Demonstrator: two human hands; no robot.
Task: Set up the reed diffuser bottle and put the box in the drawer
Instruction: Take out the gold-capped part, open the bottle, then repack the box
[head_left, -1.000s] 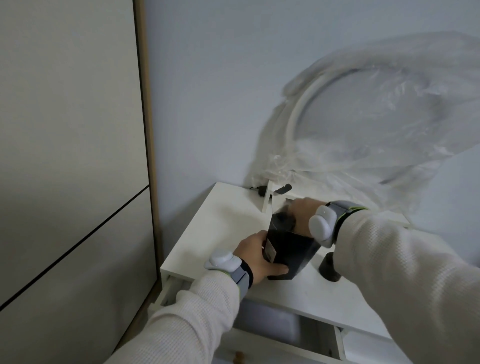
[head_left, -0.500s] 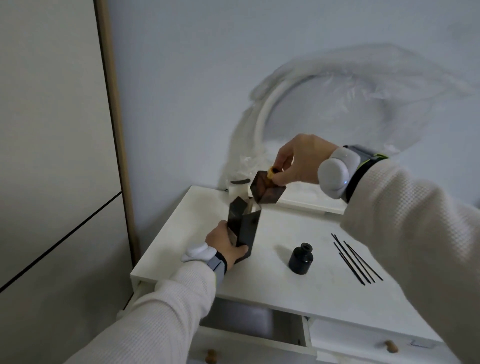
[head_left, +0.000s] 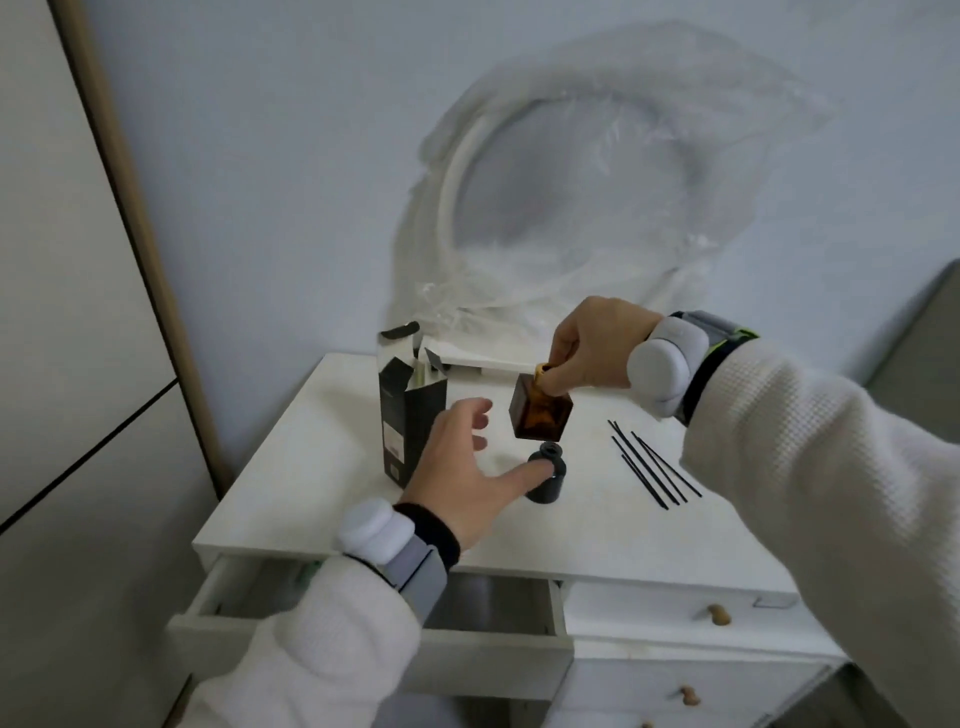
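My right hand (head_left: 587, 345) pinches the yellow-capped neck of a square amber diffuser bottle (head_left: 540, 415), holding it tilted above the white tabletop (head_left: 311, 467). A tall black box (head_left: 410, 415) stands upright at the left with its top flaps open. My left hand (head_left: 467, 467) hovers open just right of the box, fingers spread, its thumb against a small black bottle (head_left: 548, 475) standing on the table. Several thin black reed sticks (head_left: 652, 467) lie to the right. Below the table's front edge, the left drawer (head_left: 374, 639) is pulled open.
A round white-framed object wrapped in clear plastic (head_left: 571, 208) leans on the wall behind the table. The right drawers (head_left: 719, 616) with wooden knobs are closed. A tall pale cabinet panel (head_left: 62, 312) stands at the left.
My left hand has let go of the black box, which now stands by itself, and has moved right toward the small black bottle. My right hand has brought the amber bottle lower.
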